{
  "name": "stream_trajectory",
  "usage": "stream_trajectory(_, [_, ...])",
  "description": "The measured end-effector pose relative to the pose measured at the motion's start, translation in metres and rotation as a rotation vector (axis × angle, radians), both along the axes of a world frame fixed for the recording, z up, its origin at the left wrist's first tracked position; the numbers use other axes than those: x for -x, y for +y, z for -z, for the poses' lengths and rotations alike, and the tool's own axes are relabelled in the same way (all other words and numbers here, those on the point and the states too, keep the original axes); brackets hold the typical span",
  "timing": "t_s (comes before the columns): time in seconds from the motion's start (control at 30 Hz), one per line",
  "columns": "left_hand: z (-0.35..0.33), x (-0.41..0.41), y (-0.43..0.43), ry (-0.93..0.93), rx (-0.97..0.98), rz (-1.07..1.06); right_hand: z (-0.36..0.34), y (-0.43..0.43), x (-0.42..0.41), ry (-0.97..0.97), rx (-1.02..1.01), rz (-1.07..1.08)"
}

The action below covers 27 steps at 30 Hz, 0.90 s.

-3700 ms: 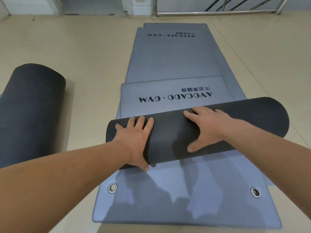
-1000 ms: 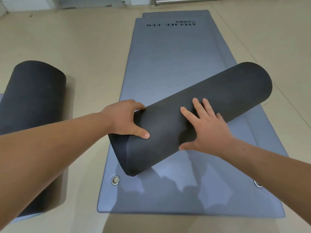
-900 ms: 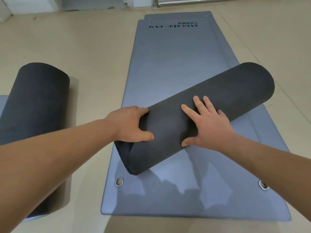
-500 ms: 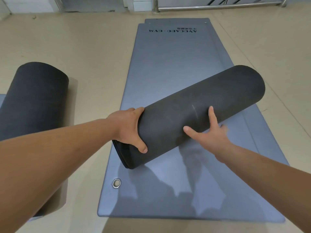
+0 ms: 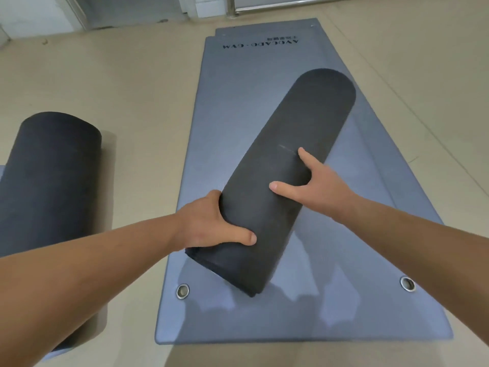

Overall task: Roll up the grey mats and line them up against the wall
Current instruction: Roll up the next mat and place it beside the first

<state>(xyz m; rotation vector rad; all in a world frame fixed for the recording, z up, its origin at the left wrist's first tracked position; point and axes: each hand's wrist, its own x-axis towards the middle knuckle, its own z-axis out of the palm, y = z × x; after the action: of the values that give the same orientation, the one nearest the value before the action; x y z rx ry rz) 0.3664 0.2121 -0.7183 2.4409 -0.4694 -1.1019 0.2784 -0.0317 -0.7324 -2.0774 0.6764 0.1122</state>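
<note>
On the tan floor (image 5: 119,88), centre frame, I see the rolled mat (image 5: 304,120) lying slantwise on the flat grey mat (image 5: 238,107), left hand (image 5: 209,226) gripping its near end, right hand (image 5: 320,186) cupping its side, fingers (image 5: 308,161) clamped on it, likely to carry it wallward.

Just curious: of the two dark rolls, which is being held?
The roll slanted over the flat grey mat, gripped by left hand and right hand. The other roll, far left, lies untouched.
</note>
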Motion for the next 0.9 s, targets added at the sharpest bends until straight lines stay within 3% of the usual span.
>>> stream_trajectory(0.13, [0.016,0.001,0.02,0.31,0.114,-0.194,0.001,0.012,-0.018,-0.103,0.2,-0.201])
stream_trajectory(0.27, [0.019,-0.027,0.05,0.309,0.083,-0.194,0.025,0.046,-0.028,-0.184,0.18,-0.29])
stream_trajectory(0.37, [0.013,-0.037,0.05,0.294,0.115,-0.195,0.024,0.053,-0.031,-0.173,0.195,-0.207])
stream_trajectory(0.47, [0.012,-0.031,0.039,0.316,0.141,-0.174,0.028,0.048,-0.017,-0.142,-0.02,0.016])
stream_trajectory(0.63, [0.013,-0.027,0.035,0.322,0.147,-0.165,0.037,0.052,-0.01,-0.084,-0.323,0.009])
stream_trajectory(0.77, [0.009,-0.035,0.058,0.304,0.109,-0.242,0.03,0.066,-0.022,-0.041,-0.165,-0.12])
stream_trajectory(0.9, [-0.001,-0.057,0.091,0.115,-0.039,-0.252,0.024,0.089,-0.038,-0.022,0.081,-0.281])
